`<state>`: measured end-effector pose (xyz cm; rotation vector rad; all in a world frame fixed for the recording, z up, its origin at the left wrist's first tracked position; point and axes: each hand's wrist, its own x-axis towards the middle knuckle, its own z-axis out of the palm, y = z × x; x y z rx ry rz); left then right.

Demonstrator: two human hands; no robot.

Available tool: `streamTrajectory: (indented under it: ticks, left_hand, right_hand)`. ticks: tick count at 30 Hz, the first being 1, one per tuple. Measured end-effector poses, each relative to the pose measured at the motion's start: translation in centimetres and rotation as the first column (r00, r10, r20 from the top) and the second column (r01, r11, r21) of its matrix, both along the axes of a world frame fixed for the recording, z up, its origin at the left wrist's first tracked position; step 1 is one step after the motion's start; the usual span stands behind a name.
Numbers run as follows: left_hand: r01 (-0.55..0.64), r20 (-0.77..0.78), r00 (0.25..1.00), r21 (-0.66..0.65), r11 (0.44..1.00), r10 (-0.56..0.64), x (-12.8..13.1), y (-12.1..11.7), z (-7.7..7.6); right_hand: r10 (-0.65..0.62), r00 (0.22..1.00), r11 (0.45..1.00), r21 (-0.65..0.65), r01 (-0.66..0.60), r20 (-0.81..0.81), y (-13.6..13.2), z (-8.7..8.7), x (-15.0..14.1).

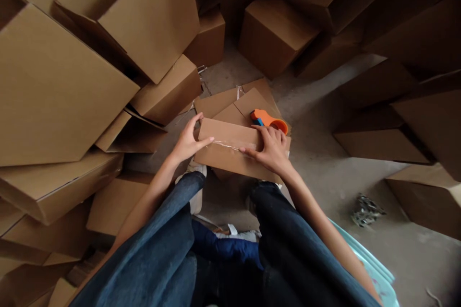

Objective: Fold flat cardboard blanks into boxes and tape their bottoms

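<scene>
The brown carton (230, 159) lies at twelve o'clock, between both hands, its long axis running from nine towards a low three. The left hand (190, 140) pinches its nine o'clock end; the right hand (269, 147) grasps the three o'clock half, thumb near the seam. Clear, wrinkled tape (227, 145) glints along that seam.

Classed as a packing or storage area. Identified by cardboard boxes (61, 93) stacked on several sides, bare concrete-like floor (313, 163), orange tape dispenser (267, 118) and carton (228, 157) with taped seam.
</scene>
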<state>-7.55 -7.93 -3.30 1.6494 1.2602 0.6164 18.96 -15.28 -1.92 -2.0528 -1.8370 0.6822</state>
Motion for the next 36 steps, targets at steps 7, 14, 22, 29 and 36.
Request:
streamTrajectory:
  ticks: [7,14,22,29,36]
  left_hand:
    - [0.0,-0.144,0.989,0.078,0.997,0.011,2.8,-1.4,0.7]
    - [0.036,-0.11,0.993,0.044,0.998,-0.031,2.1,-0.9,-0.3]
    - [0.044,-0.15,0.988,0.047,0.998,-0.037,1.9,-0.6,0.2]
    - [0.049,-0.165,0.986,0.074,0.996,-0.036,1.7,-0.4,0.6]
    - [0.041,-0.167,0.986,0.07,0.997,-0.029,1.5,-0.2,1.0]
  right_hand:
    - [0.001,1.0,1.0,0.02,0.0,-0.017,-0.1,-0.1,0.0]
    - [0.001,1.0,1.0,0.029,0.0,-0.019,0.0,-0.2,0.0]
    - [0.004,1.0,1.0,0.025,-0.004,-0.02,0.0,-0.1,-0.1]
    - [-0.003,1.0,1.0,0.03,0.003,-0.014,0.0,-0.3,0.0]
    - [-0.004,1.0,1.0,0.027,0.004,-0.027,0.0,-0.2,-0.1]
